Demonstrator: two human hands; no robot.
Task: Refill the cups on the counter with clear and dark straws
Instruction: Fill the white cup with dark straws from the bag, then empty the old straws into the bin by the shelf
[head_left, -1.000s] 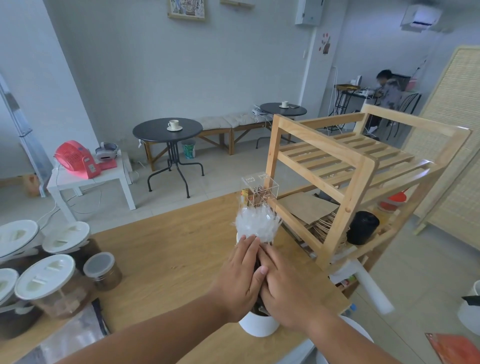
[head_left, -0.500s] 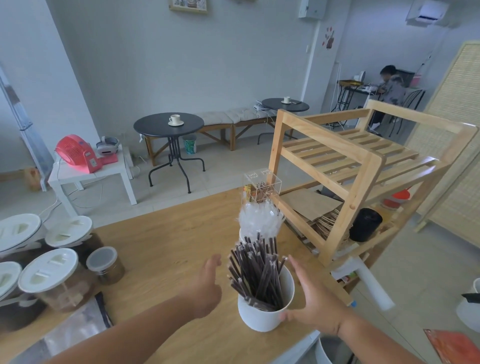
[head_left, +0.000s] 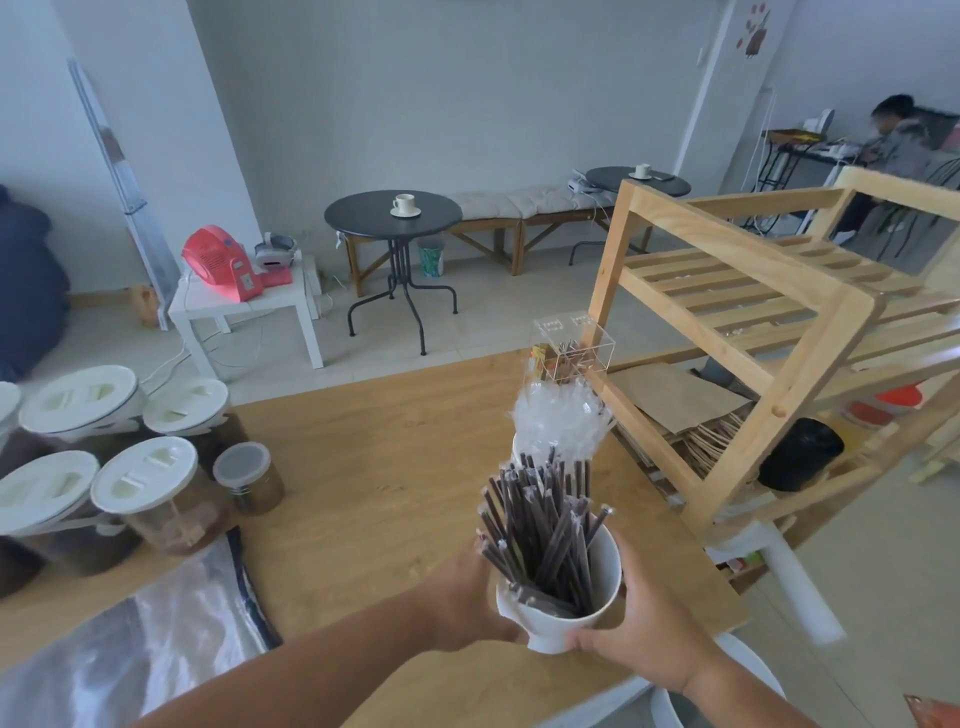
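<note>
A white cup (head_left: 605, 597) full of dark wrapped straws (head_left: 540, 525) stands near the front right of the wooden counter (head_left: 363, 467). My left hand (head_left: 462, 597) grips its left side and my right hand (head_left: 639, 623) grips its right side and base. Just behind it stands a second white cup (head_left: 517, 449), mostly hidden, holding a bunch of clear wrapped straws (head_left: 558, 421).
A clear acrylic box (head_left: 571, 345) sits behind the cups. A wooden slatted rack (head_left: 753, 322) rises to the right, close to both cups. Several lidded jars (head_left: 145, 488) stand at the left, a shiny plastic bag (head_left: 130, 649) lies front left. The counter edge runs just under my hands.
One second ago both hands pressed down on top of the dark straws. They came apart, and now they close on the sides of the front cup.
</note>
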